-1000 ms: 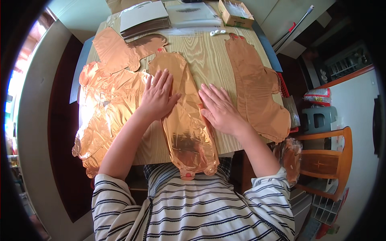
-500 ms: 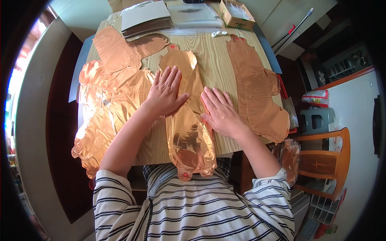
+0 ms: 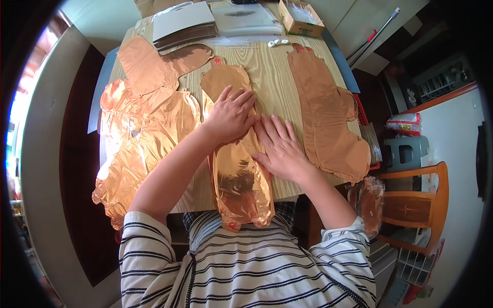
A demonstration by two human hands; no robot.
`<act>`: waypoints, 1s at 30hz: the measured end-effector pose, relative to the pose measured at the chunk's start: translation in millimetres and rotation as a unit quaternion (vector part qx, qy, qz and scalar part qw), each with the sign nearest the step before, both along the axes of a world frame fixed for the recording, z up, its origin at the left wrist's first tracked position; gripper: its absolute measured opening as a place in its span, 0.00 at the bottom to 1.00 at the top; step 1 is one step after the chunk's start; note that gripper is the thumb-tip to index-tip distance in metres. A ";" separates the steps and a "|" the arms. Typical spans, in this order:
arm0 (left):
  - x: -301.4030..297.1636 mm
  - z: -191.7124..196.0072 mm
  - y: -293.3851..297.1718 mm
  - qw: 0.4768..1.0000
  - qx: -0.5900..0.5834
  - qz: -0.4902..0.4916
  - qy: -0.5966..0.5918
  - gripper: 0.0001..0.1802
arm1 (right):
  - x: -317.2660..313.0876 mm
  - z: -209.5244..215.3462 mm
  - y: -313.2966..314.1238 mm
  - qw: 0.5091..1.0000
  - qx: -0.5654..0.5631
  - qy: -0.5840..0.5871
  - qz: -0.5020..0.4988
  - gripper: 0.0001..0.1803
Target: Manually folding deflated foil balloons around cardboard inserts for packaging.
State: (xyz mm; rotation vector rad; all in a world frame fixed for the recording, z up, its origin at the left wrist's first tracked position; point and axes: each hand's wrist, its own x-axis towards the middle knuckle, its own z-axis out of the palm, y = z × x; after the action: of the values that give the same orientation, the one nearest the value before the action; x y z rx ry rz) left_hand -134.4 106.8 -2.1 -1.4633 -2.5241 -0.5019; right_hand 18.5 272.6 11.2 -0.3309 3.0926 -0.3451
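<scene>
At the left of the frame, a crumpled foil pile [image 3: 141,138] lies on the table [image 3: 272,77], a smoother foil piece [image 3: 138,64] over its upper end; this seems to keep it clear of the middle. In the upper left, a stack of white cards [image 3: 185,21] sits at the far edge, apparently put out of the way.

The left hand [image 3: 231,117], at the centre, is flat, palm down, across a long copper foil sheet [image 3: 239,177]. It grasps nothing; the fingers point to the upper right. The pressure appears meant to hold the foil flat.

The foil sheet occupies the centre. Its long axis runs nearly vertically in the frame, the lower end slightly to the right. The far end points to the upper centre; the near end overhangs the table edge toward the striped shirt [image 3: 246,256]. A red-marked tab shows at each end.

The right hand [image 3: 280,151] is spread along the sheet's right edge, fingers to the upper left, clenching nothing; it likely steadies that side. Whether the hands touch cannot be told.

Right of centre, another foil piece [image 3: 328,115] lies lengthwise, well apart from the sheet. At the far right stands a wooden chair [image 3: 408,208].
</scene>
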 end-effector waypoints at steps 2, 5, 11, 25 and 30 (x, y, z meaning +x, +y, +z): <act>-5.1 1.2 4.6 1.000 -0.009 0.009 0.010 0.33 | 7.7 -0.8 -2.3 1.000 0.007 -0.004 0.015 0.43; -13.5 -2.4 12.9 0.999 -0.010 0.034 0.032 0.34 | 20.4 1.5 -5.3 0.999 0.018 -0.026 0.033 0.43; -35.9 -8.2 20.1 0.998 -0.018 0.056 0.034 0.36 | 40.9 1.3 -3.1 0.998 0.000 -0.028 0.063 0.43; -99.0 -28.5 66.4 0.987 0.132 0.088 -0.040 0.39 | 28.7 17.1 6.9 0.999 -0.011 -0.051 0.011 0.43; -126.6 -2.6 63.9 0.921 0.326 0.154 -0.146 0.18 | 25.8 14.0 10.8 0.999 -0.015 -0.027 0.027 0.43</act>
State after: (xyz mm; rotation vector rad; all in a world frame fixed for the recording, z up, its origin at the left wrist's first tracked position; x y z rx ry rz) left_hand -261.0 170.7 -4.7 -0.7734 -2.3496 -1.4121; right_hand 44.3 283.3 25.2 -0.3972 3.0225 -0.3912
